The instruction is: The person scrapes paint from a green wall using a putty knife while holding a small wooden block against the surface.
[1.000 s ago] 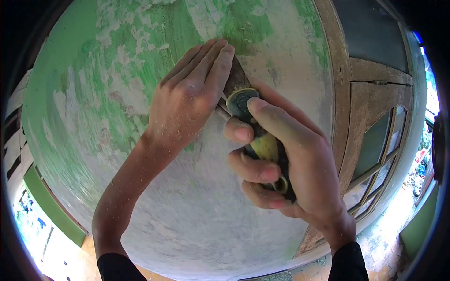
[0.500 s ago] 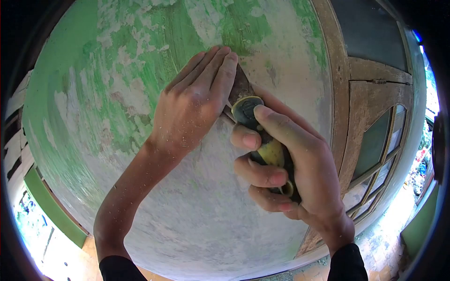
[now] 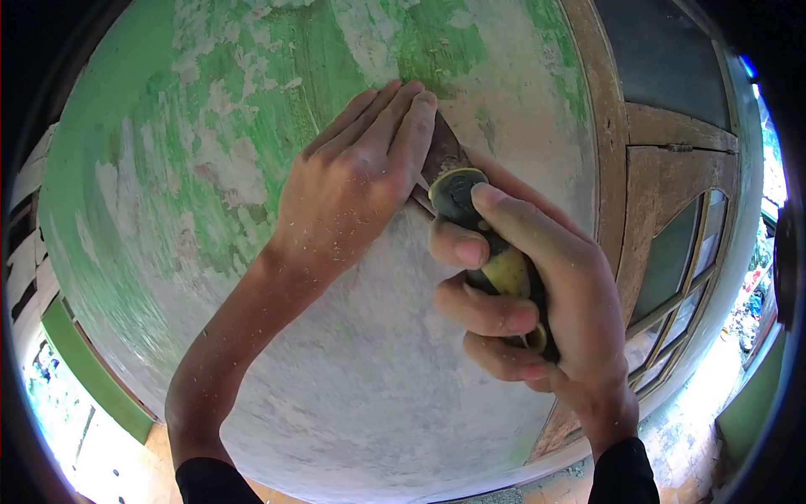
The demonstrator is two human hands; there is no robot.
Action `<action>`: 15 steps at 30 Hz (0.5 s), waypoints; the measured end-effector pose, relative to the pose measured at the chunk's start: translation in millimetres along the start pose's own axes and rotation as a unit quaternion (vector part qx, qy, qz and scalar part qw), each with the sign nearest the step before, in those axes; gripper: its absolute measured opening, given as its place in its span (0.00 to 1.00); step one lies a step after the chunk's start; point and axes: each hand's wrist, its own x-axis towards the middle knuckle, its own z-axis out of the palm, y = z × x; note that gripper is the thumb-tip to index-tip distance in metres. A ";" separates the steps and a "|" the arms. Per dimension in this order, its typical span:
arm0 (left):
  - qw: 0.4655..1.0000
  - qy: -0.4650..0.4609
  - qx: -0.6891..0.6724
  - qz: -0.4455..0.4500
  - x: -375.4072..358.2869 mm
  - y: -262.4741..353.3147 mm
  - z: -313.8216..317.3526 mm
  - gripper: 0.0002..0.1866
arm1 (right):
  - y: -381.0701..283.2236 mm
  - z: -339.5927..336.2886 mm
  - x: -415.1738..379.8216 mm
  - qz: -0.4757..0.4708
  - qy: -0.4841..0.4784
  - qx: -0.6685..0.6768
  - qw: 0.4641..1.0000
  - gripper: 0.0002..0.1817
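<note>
My right hand (image 3: pixel 546 286) is wrapped round the black and yellow handle (image 3: pixel 506 273) of a scraper, thumb along its upper end. The scraper's dark metal blade (image 3: pixel 445 151) runs up and left from the handle to the wall (image 3: pixel 369 378). My left hand (image 3: pixel 348 172) lies over the blade with its fingers stretched out flat and side by side, pointing up and right. Its thumb and the blade's working edge are hidden beneath it. Patchy green paint (image 3: pixel 323 67) surrounds the fingers, with bare grey-white plaster lower down. Fine specks of dust cling to my left hand and forearm.
To the right stands a worn wooden frame (image 3: pixel 606 126) with a glazed wooden panel (image 3: pixel 672 252). Tiled floor (image 3: pixel 159 458) shows at lower left, beside a green edge (image 3: pixel 92 370). Debris (image 3: pixel 562 483) lies along the wall's foot.
My right hand and the scraper handle have shifted slightly right and down. My left hand has slid a little to the right with the blade.
</note>
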 end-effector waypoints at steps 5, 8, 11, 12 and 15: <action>0.999 0.005 0.026 0.032 -3.9 5.0 1.2 0.21 | 11.4 -12.9 -6.1 -0.017 -0.021 -0.029 0.999 0.27; 1.000 0.002 0.001 -0.003 3.7 -2.7 -0.3 0.21 | -4.0 -1.0 0.1 0.002 -0.024 -0.029 0.999 0.27; 0.998 -0.013 0.053 0.022 0.6 4.9 0.4 0.22 | 5.0 -14.4 -4.0 0.005 -0.007 -0.023 1.000 0.26; 0.998 -0.015 0.063 0.017 -0.3 7.0 1.2 0.22 | 5.8 -16.1 -0.9 0.005 -0.009 -0.024 1.000 0.26; 0.999 -0.009 0.051 0.004 1.1 -0.8 -1.7 0.21 | -2.4 -15.3 9.5 -0.001 -0.021 -0.030 0.999 0.26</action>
